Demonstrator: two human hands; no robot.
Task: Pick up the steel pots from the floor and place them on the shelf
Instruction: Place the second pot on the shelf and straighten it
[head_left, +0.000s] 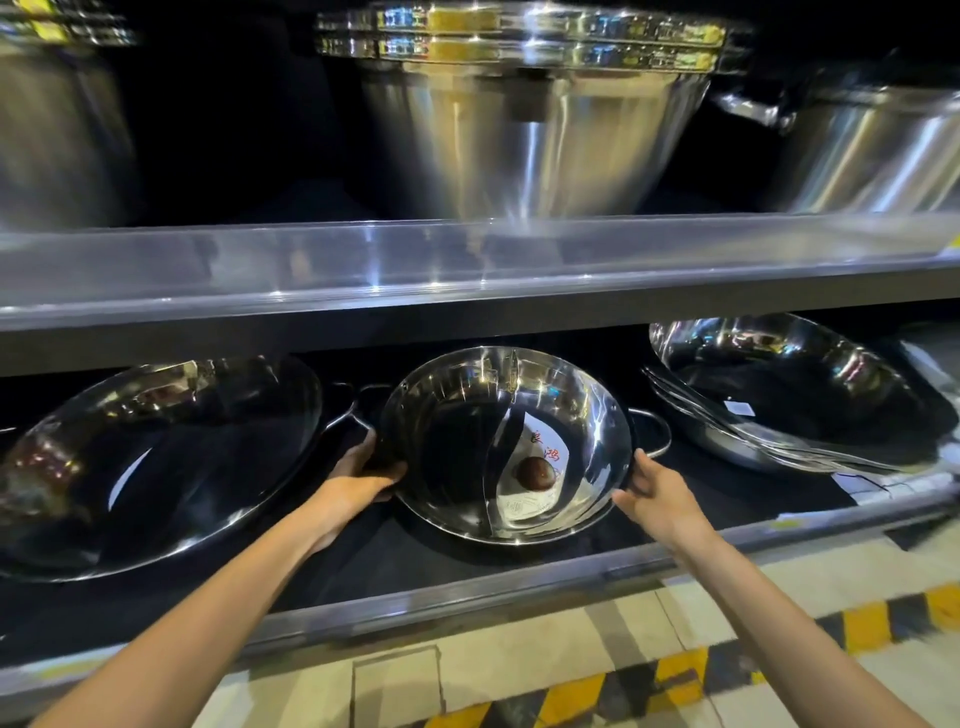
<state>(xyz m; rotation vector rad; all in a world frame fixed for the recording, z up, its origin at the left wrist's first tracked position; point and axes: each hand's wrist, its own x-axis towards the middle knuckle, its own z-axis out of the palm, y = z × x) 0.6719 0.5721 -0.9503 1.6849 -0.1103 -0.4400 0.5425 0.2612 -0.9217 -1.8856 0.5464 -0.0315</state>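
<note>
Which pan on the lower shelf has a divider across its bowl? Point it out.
The middle pan, between left hand and right hand: a curved divider splits its bowl. The left pan and right stack are undivided.

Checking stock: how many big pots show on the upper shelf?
3: left pot, middle pot, right pot. The middle one shows two rims, so another may nest inside it.

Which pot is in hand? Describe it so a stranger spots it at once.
Look at the lower shelf, under the tall pots. It is the middle pot of three, with the left hand and right hand at its rim. Only it has a curved divider inside; the left pan and the right stack do not.
</note>
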